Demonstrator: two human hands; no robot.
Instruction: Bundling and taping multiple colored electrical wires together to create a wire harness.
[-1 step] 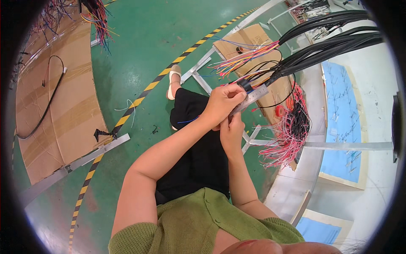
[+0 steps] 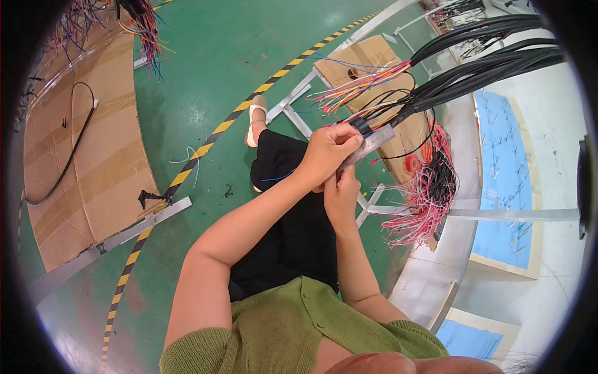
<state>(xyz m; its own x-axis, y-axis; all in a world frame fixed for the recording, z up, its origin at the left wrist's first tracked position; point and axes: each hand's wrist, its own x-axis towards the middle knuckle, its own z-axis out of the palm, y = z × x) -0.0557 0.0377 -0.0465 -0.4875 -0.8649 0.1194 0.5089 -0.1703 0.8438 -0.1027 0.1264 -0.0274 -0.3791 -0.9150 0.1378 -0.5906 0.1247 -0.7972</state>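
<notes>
My left hand (image 2: 330, 149) is closed, thumb and fingers pressed together around wires from a black-sheathed cable; the grip itself is partly hidden. At its fingertips sits a black rounded piece (image 2: 360, 125), perhaps tape. A steel ruler (image 2: 377, 139) slants along the wires, its near end between my hands. Just below, my right hand (image 2: 342, 189) has thumb and fingers closed at that end. A blue wire (image 2: 279, 179) pokes out beside my left wrist. Thick black cables (image 2: 473, 78) come in from the upper right, ending in loose coloured wires (image 2: 367, 85).
Behind the wires lies a cardboard sheet (image 2: 367, 53) on a white metal frame (image 2: 293, 103). Red, white and black wires (image 2: 436, 187) hang in a heap to the right. Another cardboard-covered bench (image 2: 93, 156) is at left, with a black cable (image 2: 75, 149). Striped tape (image 2: 218, 129) crosses the green floor.
</notes>
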